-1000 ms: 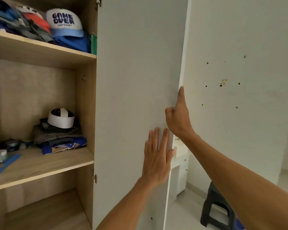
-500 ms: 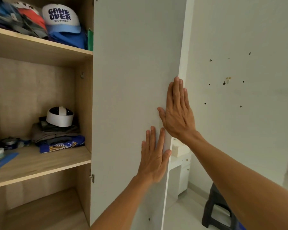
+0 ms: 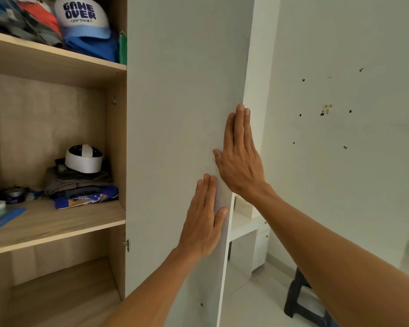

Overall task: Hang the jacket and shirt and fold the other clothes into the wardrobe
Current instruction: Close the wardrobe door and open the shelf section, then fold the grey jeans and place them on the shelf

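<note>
The white wardrobe door (image 3: 175, 102) stands open at the middle of the view. My left hand (image 3: 204, 220) lies flat on its inner face near the free edge, holding nothing. Just above it, my right hand (image 3: 241, 159) is also pressed flat against the door, fingers pointing up. Inside the wardrobe, a pile of folded clothes (image 3: 80, 187) sits on the middle shelf (image 3: 57, 223) with a white round cap (image 3: 83, 159) on top. No jacket or shirt is in sight.
The top shelf (image 3: 57, 60) holds caps, one marked "GAME OVER" (image 3: 82, 15), on folded clothes. Small items and blue tape (image 3: 3, 223) lie at the middle shelf's left. A white desk (image 3: 243, 226) and a black stool (image 3: 302, 296) stand to the door's right.
My right hand has gone from gripping the door's edge to lying flat on the door's face. The left hand has stayed flat on the door.
</note>
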